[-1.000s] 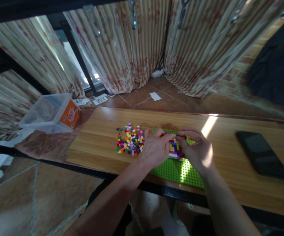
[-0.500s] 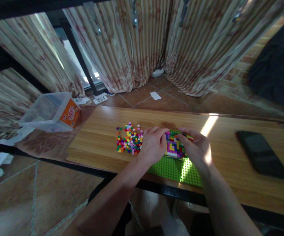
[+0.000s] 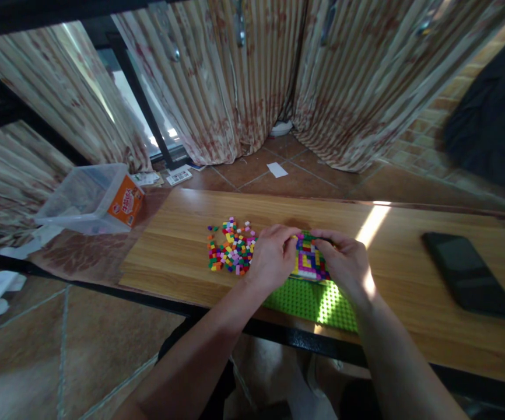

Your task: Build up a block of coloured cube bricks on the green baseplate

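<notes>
A green studded baseplate (image 3: pixel 311 300) lies at the front edge of the table. On its far part sits a low mosaic of coloured toy bricks (image 3: pixel 308 261), with magenta, yellow, purple and white showing. My left hand (image 3: pixel 274 254) is curled round the mosaic's left end, thumb and forefinger close together at the edge. Across from it, my right hand (image 3: pixel 347 256) bends over the right end, thumb and fingers pinched near the far rows. Whatever is between those right fingertips is too small to make out. Loose toy bricks (image 3: pixel 234 251) lie scattered left of my left hand.
A black phone (image 3: pixel 470 275) lies on the wooden table (image 3: pixel 169 251) at the right. Beyond the left end stands a clear plastic bin (image 3: pixel 81 195) with an orange label. Striped curtains (image 3: pixel 235 87) hang behind, and a white paper (image 3: pixel 277 170) is on the floor.
My right hand has shifted slightly left, its thumb and fingers drawn closer together over the mosaic's far rows. My left hand stays almost in place.
</notes>
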Available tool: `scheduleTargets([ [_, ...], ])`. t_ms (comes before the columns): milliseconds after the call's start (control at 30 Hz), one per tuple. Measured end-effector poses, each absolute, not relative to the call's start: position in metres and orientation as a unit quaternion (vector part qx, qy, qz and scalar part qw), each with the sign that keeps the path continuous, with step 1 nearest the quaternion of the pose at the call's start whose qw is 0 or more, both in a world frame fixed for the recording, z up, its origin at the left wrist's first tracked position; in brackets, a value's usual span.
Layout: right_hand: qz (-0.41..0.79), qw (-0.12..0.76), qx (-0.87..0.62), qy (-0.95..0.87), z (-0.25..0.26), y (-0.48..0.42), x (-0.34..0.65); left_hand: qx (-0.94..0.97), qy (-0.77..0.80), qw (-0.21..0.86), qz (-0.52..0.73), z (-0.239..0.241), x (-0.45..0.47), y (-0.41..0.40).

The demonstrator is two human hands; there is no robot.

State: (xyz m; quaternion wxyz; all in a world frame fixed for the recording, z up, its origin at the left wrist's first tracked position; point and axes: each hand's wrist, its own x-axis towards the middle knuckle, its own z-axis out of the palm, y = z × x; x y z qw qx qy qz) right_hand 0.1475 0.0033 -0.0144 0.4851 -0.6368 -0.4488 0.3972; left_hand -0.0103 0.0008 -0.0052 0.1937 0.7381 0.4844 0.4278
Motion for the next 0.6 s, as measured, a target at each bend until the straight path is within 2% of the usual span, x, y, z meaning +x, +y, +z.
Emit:
scheduleTargets([
  [400, 0.432, 0.507, -0.620, -0.415, -0.0170, 0.0052, 0.1477, 0.708, 0.454, 0.209, 0.499, -0.0086, -0.0098, 0.0047],
  [600, 0.343, 0.486, -0.628, -0.502, -0.0201, 0.0027, 0.1499, 0.696, 0.461, 0.237, 0.497, -0.0085, -0.0097, 0.0044],
])
